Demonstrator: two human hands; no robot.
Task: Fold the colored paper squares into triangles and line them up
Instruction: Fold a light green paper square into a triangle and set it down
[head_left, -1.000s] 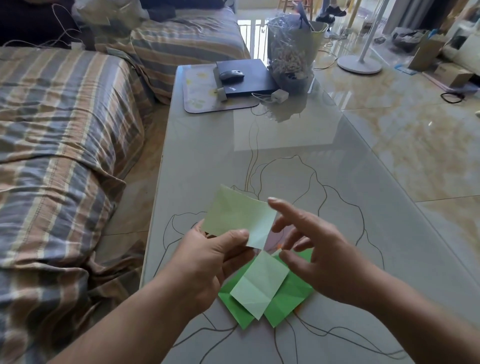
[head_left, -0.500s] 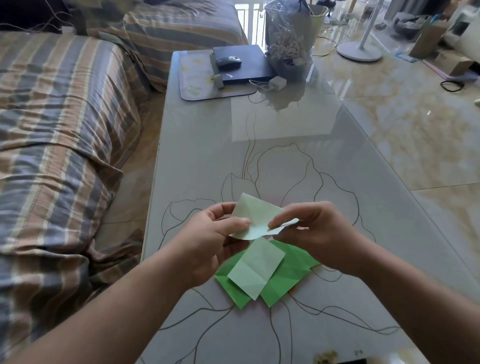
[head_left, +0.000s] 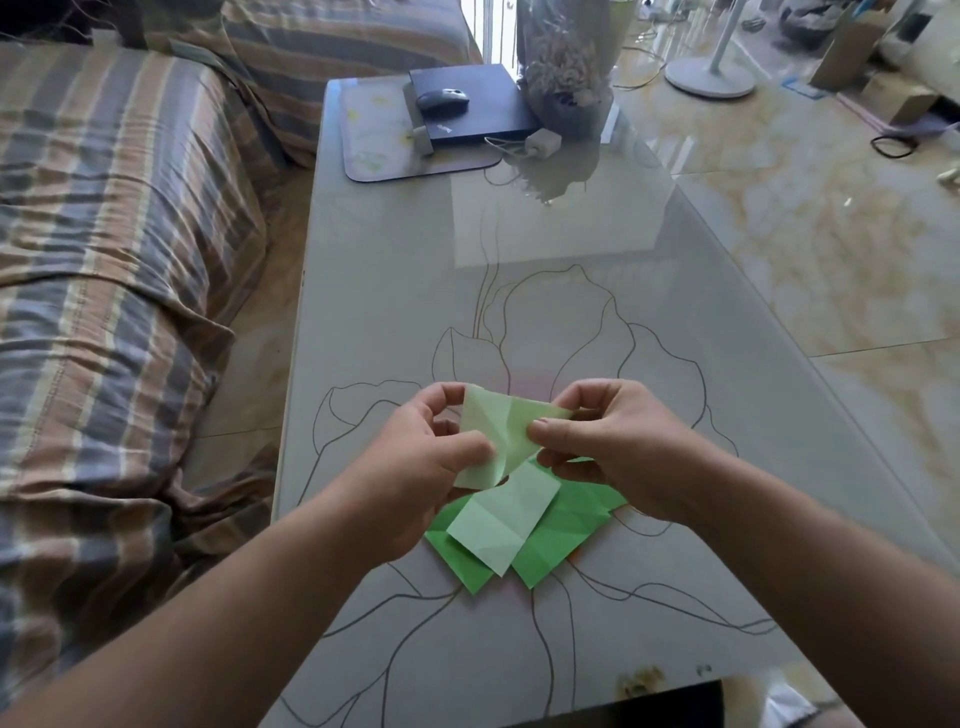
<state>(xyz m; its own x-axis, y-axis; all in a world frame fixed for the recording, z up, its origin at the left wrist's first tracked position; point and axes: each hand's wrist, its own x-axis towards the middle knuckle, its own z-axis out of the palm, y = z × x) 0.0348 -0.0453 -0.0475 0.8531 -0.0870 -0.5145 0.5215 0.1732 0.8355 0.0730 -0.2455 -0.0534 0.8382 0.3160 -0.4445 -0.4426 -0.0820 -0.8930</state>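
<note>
Since a second ago, our right hand has closed onto the pale green sheet, now pinched at both sides with our left hand above the table. We judge folding has begun; no triangles are lined up. Beneath lies the green paper stack; its count and the sheet's far edge are hidden.

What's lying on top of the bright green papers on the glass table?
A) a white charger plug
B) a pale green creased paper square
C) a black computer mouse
B: a pale green creased paper square lies across the bright green papers; both hands hold another pale sheet above.
</note>
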